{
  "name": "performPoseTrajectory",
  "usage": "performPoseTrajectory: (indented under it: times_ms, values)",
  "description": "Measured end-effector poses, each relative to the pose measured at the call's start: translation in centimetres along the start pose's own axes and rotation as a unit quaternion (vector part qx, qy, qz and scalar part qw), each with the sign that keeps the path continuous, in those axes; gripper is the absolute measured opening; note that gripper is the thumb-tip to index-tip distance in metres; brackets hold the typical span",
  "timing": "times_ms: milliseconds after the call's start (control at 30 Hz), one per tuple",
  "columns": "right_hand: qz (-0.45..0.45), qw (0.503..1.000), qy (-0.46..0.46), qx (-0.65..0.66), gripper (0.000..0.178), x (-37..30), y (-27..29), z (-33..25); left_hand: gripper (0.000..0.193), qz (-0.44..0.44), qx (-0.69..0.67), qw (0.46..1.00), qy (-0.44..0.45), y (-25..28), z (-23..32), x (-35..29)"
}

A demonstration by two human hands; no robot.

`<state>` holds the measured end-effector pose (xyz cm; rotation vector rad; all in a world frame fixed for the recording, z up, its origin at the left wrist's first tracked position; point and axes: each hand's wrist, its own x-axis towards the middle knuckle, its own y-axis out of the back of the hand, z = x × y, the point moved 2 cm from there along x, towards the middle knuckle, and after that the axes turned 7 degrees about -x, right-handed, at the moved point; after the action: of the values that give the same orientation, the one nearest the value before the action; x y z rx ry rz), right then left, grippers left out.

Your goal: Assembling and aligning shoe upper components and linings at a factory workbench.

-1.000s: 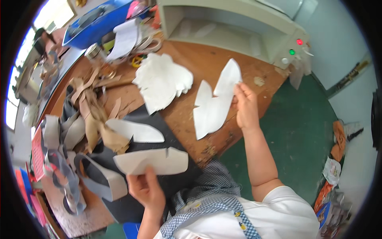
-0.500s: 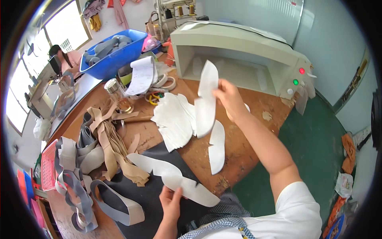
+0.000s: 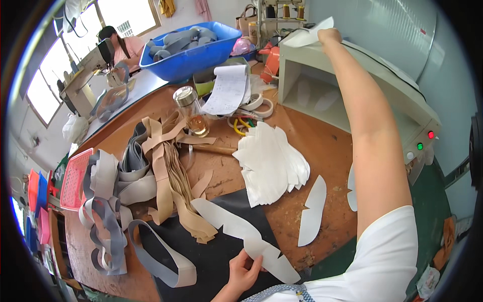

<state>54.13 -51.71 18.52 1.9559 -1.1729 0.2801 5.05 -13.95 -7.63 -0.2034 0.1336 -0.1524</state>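
Observation:
My left hand [image 3: 245, 272] pinches a long pale cutout strip [image 3: 234, 225] with notched, wavy edges, held above a black sheet [image 3: 173, 246]. At the far right my right arm is stretched out, and the closed right hand [image 3: 329, 36] grips a white notched cutout [image 3: 313, 33] at the top of a cream box-shaped machine [image 3: 289, 70]. Fanned out on the table is a pile of white cutouts [image 3: 269, 163]. One loose white cutout [image 3: 313, 211] lies beside it; another [image 3: 351, 194] is partly hidden by my right arm.
Tan strips [image 3: 168, 176] and grey strips [image 3: 105, 216] lie at left near a pink basket [image 3: 75, 181]. Behind stand a glass jar [image 3: 193, 113], a notepad [image 3: 226, 90], tape rolls [image 3: 261, 106] and a blue tub [image 3: 191, 63]. A person [image 3: 128, 50] sits at far left.
My right hand has carried the white cutout up and away to the machine's top. The left hand still holds its pale strip. The view has shifted, so the table appears further right.

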Motion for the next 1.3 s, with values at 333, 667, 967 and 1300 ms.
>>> performPoseTrajectory:
  times_ms: [333, 667, 967, 1300]
  values:
    - [-0.713, 0.618, 0.132, 0.304, 0.034, -36.0, 13.0, 7.9, 0.019, -0.009, -0.120, 0.992, 0.037, 0.9, -0.2, 0.9]
    - [-0.475, 0.819, -0.019, 0.320, 0.030, -31.2, 16.7, 17.1, 0.038, -0.077, 0.020, 0.997, 0.001, -4.4, 2.5, 4.2]
    - [-0.159, 0.981, -0.114, -0.010, 0.046, -9.1, 3.6, 30.3, 0.011, -0.103, 0.217, 0.968, -0.076, -6.1, -0.2, 4.7]
    - [-0.044, 0.954, 0.130, -0.268, 0.008, -11.9, 6.4, 33.9, 0.010, -0.089, 0.203, 0.975, -0.027, -5.7, -0.2, 4.5]
